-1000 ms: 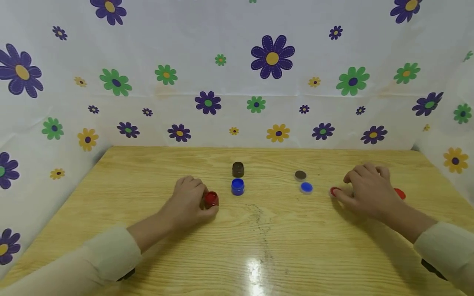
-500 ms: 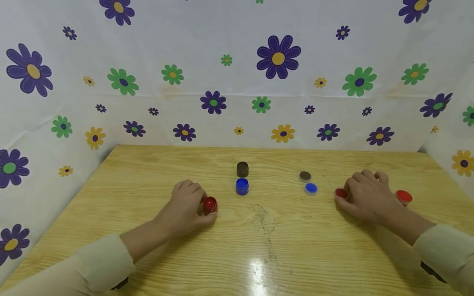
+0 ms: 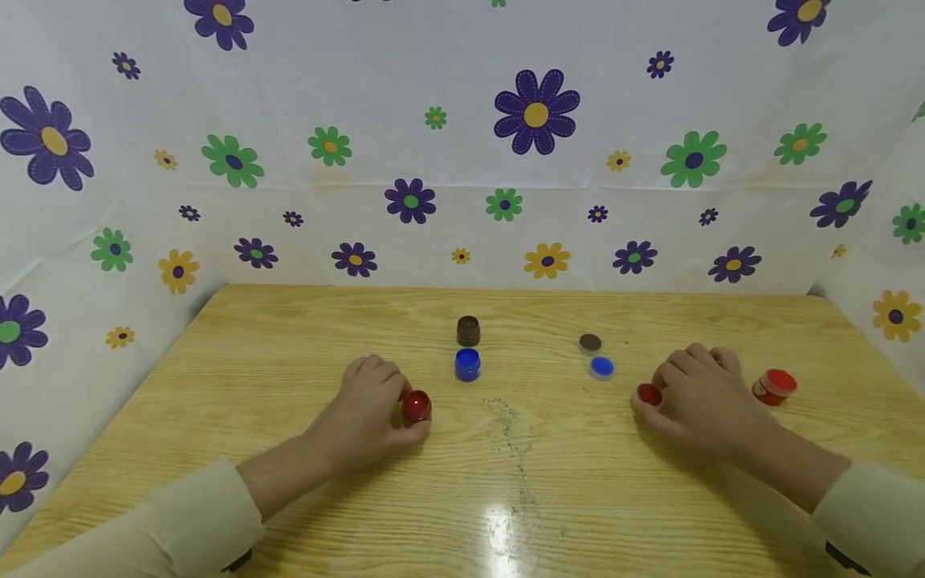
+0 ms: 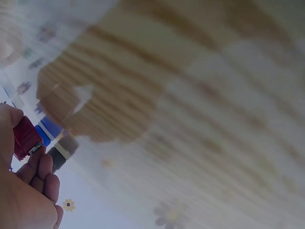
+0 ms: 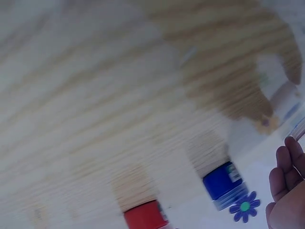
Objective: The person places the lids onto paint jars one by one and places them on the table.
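Note:
My left hand (image 3: pixel 368 409) grips a small open jar of dark red paint (image 3: pixel 417 406) between thumb and fingers, left of the table's middle. At the right, my right hand (image 3: pixel 708 401) pinches a dark red lid (image 3: pixel 649 394) by its edge. An open blue paint jar (image 3: pixel 467 364) stands beyond the left hand, with an open dark brown jar (image 3: pixel 468 331) just behind it. Left of the right hand lie a blue lid (image 3: pixel 601 368) and a brown lid (image 3: pixel 590 343). Whether the held jar touches the table is unclear.
A capped bright red jar (image 3: pixel 776 386) stands right of the right hand. The right wrist view also has a capped dark blue jar (image 5: pixel 224 183), hidden behind that hand in the head view. Flower-printed cloth (image 3: pixel 462 152) encloses the wooden table (image 3: pixel 564 482).
Both hands have drawn slightly nearer to me, bringing the dark red jar and the dark red lid. The right hand now grips the lid's edge, and more of the bright red jar shows.

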`<control>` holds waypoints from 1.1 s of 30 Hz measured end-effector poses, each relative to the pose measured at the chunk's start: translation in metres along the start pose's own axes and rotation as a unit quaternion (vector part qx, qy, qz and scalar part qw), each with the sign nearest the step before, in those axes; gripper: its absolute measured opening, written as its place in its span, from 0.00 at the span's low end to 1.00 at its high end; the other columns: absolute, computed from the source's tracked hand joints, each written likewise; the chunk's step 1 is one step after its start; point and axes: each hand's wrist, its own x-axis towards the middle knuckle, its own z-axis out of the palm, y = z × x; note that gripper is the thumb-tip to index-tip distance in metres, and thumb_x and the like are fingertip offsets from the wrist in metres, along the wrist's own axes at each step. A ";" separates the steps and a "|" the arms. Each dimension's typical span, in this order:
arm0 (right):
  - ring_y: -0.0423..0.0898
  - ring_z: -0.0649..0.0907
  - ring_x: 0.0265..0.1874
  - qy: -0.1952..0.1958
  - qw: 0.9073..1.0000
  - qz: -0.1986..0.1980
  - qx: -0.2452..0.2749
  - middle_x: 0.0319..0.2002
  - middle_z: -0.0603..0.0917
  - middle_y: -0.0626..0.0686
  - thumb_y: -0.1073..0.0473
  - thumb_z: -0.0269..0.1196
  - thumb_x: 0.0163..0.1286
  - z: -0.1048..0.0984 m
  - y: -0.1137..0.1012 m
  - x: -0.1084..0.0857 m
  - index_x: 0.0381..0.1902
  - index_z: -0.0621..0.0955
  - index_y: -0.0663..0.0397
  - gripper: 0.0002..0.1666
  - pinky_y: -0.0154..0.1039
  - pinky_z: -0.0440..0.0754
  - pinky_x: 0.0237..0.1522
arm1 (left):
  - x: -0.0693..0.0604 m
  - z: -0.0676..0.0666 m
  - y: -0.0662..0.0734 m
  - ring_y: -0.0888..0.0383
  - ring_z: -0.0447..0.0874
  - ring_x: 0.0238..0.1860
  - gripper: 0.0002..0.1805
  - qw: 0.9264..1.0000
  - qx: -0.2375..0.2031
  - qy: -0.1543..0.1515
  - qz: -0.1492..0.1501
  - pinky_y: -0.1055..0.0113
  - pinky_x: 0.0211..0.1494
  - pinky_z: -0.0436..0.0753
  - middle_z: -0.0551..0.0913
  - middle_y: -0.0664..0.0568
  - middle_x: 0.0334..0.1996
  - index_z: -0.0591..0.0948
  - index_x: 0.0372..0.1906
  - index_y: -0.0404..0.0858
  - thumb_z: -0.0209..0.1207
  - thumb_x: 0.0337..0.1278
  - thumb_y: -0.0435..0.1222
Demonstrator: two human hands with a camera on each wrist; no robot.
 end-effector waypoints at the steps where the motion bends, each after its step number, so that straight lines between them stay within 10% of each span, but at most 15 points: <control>1: 0.53 0.75 0.43 0.005 1.000 -0.005 0.002 0.37 0.82 0.51 0.40 0.64 0.62 0.000 -0.004 -0.001 0.30 0.82 0.50 0.19 0.58 0.66 0.51 | 0.000 0.000 0.001 0.55 0.72 0.40 0.17 1.000 0.001 0.001 0.003 0.48 0.59 0.70 0.80 0.55 0.31 0.81 0.29 0.39 0.71 0.45 0.49; 23: 0.38 0.70 0.41 0.038 0.986 -0.130 0.097 0.35 0.76 0.37 0.44 0.68 0.58 -0.013 -0.094 -0.022 0.34 0.79 0.41 0.13 0.45 0.70 0.50 | -0.012 0.004 0.057 0.58 0.68 0.35 0.18 0.985 0.034 0.062 0.155 0.62 0.47 0.69 0.77 0.58 0.27 0.78 0.27 0.42 0.68 0.45 0.51; 33: 0.33 0.69 0.40 0.093 0.970 -0.127 0.185 0.35 0.73 0.34 0.48 0.68 0.58 -0.004 -0.123 -0.019 0.33 0.77 0.39 0.11 0.42 0.65 0.51 | -0.005 0.007 0.091 0.60 0.65 0.34 0.16 0.994 0.013 0.021 0.104 0.65 0.47 0.66 0.73 0.60 0.26 0.78 0.25 0.43 0.65 0.48 0.51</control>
